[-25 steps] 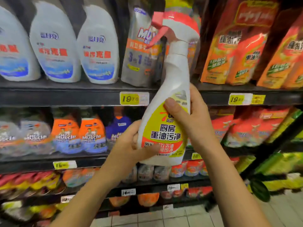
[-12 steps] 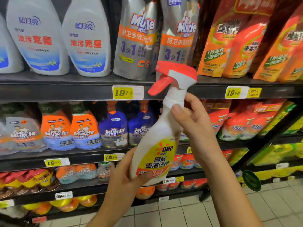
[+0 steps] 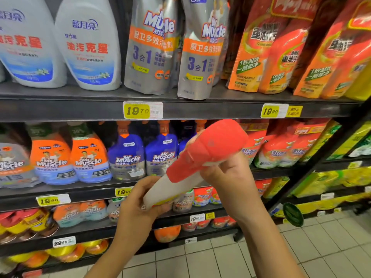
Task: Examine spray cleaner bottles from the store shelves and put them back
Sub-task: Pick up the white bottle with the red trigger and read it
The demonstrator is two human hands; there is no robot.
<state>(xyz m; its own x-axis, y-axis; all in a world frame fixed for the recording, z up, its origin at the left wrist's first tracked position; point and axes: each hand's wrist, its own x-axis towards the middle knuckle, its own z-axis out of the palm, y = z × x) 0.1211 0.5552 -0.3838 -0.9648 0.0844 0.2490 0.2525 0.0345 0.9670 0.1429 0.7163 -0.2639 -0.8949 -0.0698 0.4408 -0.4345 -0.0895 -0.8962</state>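
Left hand [image 3: 138,199]: fingers curled round the lower end of the spray bottle, gripping it from below.
Right hand [image 3: 228,177]: wrapped tight round the bottle's neck, just under the red spray head [image 3: 208,149].
Spray bottle [image 3: 176,187]: white, held by both hands in front of the shelves, tilted with its base down-left and its head up-right.
Floor [image 3: 220,257]: pale tiles under the arms.
Middle shelf [image 3: 80,194]: blue bottles [image 3: 126,157] stand behind the held bottle.
Top shelf [image 3: 200,109]: silver pouches [image 3: 152,49] above a yellow price tag [image 3: 136,110].
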